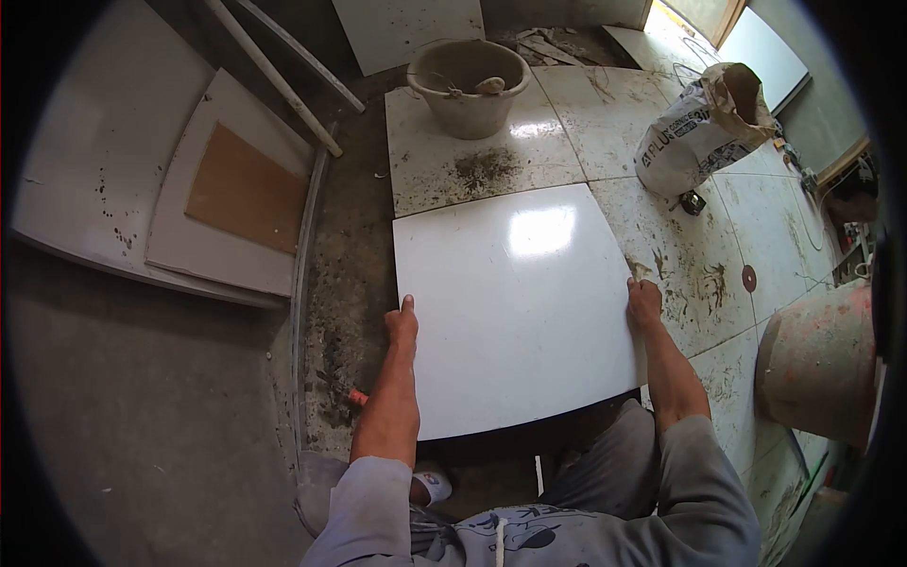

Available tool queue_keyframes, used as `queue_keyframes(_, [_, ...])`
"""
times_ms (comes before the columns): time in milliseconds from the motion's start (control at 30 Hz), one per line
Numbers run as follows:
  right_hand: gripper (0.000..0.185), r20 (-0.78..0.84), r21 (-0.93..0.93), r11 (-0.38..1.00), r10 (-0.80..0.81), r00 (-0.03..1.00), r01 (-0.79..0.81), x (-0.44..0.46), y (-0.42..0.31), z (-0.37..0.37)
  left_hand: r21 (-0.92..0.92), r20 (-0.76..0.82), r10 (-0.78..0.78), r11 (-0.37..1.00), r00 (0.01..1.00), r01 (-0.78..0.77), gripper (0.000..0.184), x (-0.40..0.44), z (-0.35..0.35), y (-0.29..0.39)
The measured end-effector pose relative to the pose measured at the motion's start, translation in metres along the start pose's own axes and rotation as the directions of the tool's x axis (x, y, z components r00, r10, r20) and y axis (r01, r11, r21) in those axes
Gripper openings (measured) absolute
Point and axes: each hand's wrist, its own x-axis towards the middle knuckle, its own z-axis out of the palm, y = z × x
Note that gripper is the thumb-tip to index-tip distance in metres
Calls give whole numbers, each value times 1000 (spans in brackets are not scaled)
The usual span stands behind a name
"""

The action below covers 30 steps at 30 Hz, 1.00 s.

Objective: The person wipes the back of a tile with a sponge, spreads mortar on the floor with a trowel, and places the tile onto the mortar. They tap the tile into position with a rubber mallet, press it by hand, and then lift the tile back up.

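A large glossy white floor tile (515, 312) lies in front of me, its far edge close against the row of laid tiles. My left hand (402, 326) grips its left edge, thumb on top and fingers out of sight below. On the opposite edge my right hand (644, 300) holds the tile in the same way. The near edge sits above the ground, with dark shadow under it. Beside my left forearm an orange-red handle (357, 397) shows; the rest of that tool is hard to make out.
A mortar-stained tub (470, 94) stands on the laid tiles (614, 123) ahead. An opened paper sack (699, 132), a tape measure (693, 202) and a cutting disc (749, 278) are on the right, near a dirty bucket (817, 364). Boards (227, 170) lean at left.
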Motion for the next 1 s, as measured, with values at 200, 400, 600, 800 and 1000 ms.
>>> queue_keyframes(200, [39, 47, 54, 998, -19, 999, 16, -1, -2, -2, 153, -15, 19, 988, 1000, -17, 69, 7, -1, 7])
queue_keyframes(400, [34, 168, 194, 981, -20, 986, -13, -10, -10, -25, 106, -89, 14, 994, 996, -5, 71, 9, 5, 11])
queue_keyframes(600, [36, 434, 304, 925, 80, 897, -229, -34, 3, -60, 41, -6, -26, 999, 1000, 27, 70, 20, 12, 1])
queue_keyframes(800, [41, 680, 262, 901, 83, 729, -347, -36, 44, -67, -32, 13, -85, 996, 996, 85, 73, 41, 21, -17])
queue_keyframes(1000, [42, 768, 204, 880, 128, 627, -430, -74, 64, -86, 77, -47, -10, 997, 999, 13, 74, 56, 29, -32])
